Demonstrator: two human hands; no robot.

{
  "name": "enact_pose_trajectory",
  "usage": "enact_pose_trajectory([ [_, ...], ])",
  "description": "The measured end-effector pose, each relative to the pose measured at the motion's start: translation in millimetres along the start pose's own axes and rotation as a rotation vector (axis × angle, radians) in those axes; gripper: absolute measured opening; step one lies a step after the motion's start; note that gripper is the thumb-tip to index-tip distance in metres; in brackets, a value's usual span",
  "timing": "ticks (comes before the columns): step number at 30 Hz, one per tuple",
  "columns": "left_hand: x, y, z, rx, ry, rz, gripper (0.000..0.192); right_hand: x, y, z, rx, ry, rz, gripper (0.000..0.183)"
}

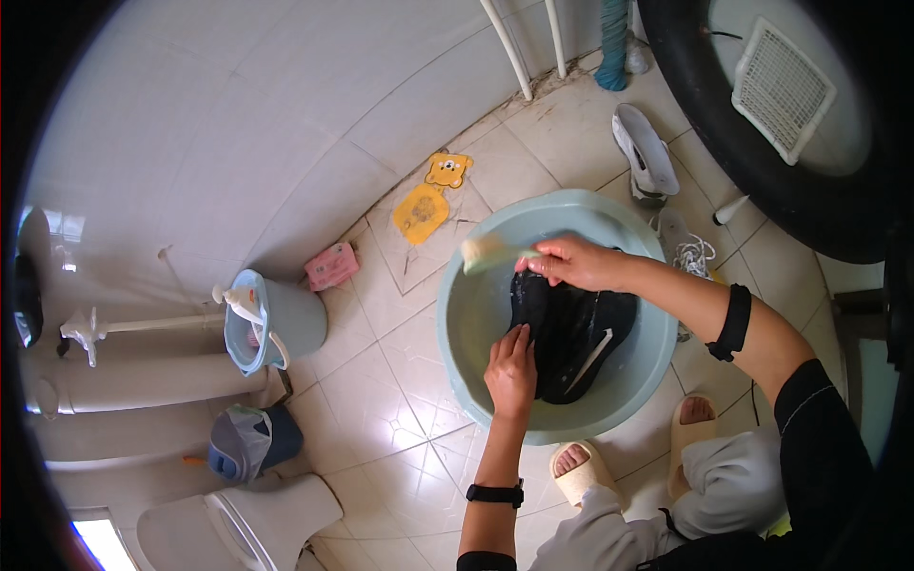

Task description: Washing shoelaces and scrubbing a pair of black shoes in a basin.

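Note:
A pale blue-green plastic basin [471, 389] stands on the tiled floor before me. Inside it lies a wet black item [564, 350] with a white strip on its right side; whether it is a shoe or folded cloth I cannot tell. The fingers of my left hand [513, 367] grip its left edge. In my right hand [582, 264] is a scrub brush [493, 255] with a light green handle, its pale head blurred by motion. The brush is above the upper left of the black item, which my right hand partly hides.
Right of the basin are a white shoe [645, 153], white laces [692, 255] and a black ring-shaped rim [685, 121]. Leftward stand a blue bucket [300, 325] holding a pump bottle [245, 305], a bin [282, 435] and a toilet [293, 507]. A pink packet [332, 266] lies by the wall.

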State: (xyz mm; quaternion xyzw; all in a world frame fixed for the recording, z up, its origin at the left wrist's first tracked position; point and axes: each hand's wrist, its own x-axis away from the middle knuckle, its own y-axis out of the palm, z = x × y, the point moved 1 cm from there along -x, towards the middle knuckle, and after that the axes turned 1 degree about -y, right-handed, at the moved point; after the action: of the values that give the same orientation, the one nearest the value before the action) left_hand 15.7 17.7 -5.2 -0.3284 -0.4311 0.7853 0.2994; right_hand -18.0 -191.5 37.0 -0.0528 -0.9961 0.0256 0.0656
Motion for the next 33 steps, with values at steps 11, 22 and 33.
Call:
enact_pose_trajectory([
  [11, 6, 0, 1, 0.038, 0.012, -0.033, 0.028, 8, -29, -12, -0.324, -0.092, 0.205, 0.027],
  [22, 35, 20, 18, 1.374, -0.788, -0.245, 0.072, 5, 4, 30, -0.071, 0.409, 0.228, 0.024],
  [33, 15, 57, -5, 2.008, -1.477, 0.191, 0.082, 23, 32, 38, 1.037, 0.232, 0.083, 0.051],
])
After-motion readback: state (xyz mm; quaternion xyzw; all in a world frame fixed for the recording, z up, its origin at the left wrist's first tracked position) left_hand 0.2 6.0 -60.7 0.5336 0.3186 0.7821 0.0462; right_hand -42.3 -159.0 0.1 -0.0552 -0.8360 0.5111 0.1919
